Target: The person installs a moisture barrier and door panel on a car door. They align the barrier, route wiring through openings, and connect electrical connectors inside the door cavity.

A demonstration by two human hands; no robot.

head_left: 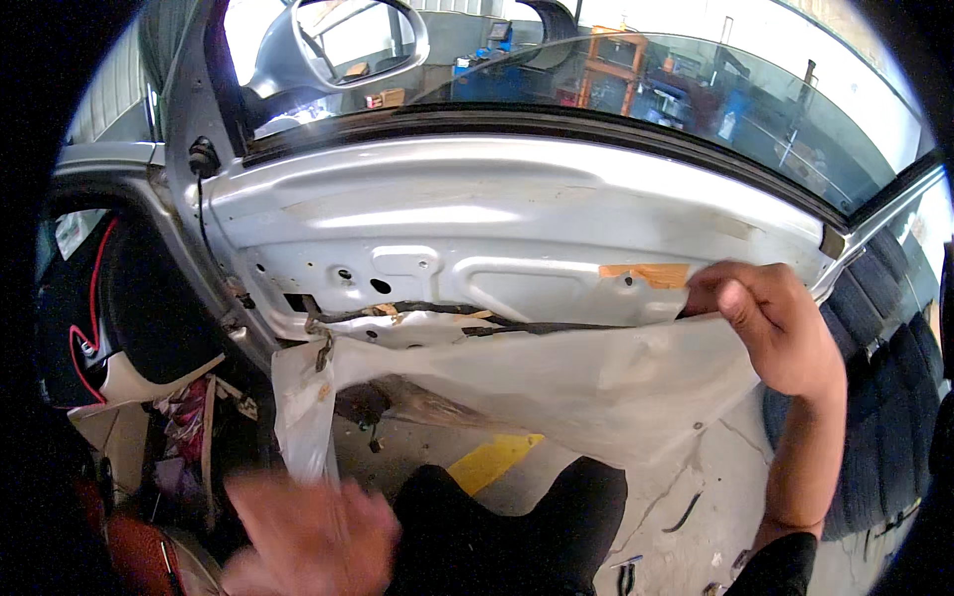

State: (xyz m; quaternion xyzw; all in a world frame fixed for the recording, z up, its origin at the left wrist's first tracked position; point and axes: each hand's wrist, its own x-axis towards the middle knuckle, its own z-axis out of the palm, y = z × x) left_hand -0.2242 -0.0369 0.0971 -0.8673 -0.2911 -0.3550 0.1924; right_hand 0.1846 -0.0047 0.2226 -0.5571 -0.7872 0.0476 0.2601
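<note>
A silver car door [556,219] stands in front of me with its inner metal bare. A thin, cloudy plastic sheet [556,382] hangs partly loose over its lower half, with its upper edge folded down. My right hand [780,328] is closed at the sheet's upper right corner, thumb up; its fingertips are partly hidden against the door. Low on the left, my left hand [313,536] is blurred by motion, just below a hanging strip of the sheet. Whether it grips the strip cannot be made out. A dark wiring harness [427,313] runs along the door above the sheet.
Orange tape [646,275] sticks to the door beside my right hand. Stacked tires [884,377] stand at the right. Pliers [626,578] and a short black strip [683,512] lie on the concrete floor. The car's open footwell [189,437] is at the left; a side mirror [343,45] is above.
</note>
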